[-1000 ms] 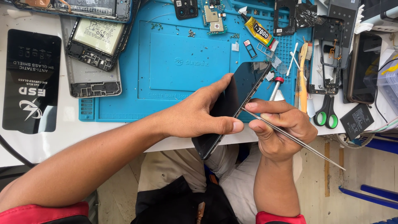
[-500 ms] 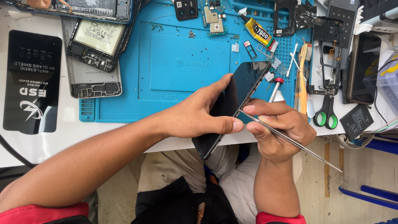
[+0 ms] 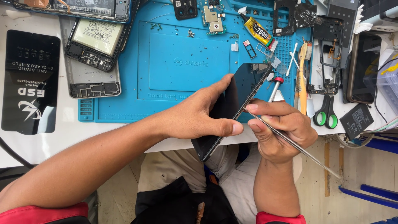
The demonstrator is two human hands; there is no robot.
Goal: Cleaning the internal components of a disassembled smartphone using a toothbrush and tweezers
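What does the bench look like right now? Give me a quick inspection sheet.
Surface: blue work mat on a white table.
Job's things: black phone tilted over the table edge; thin metal tweezers touching its side.
Clutter: opened phones, glue tube, green-handled scissors, brush, loose screws.
Hands: left hand grips the phone; right hand pinches the tweezers.
Cables: black cable at the left edge.
Surroundings: floor and the person's lap below.
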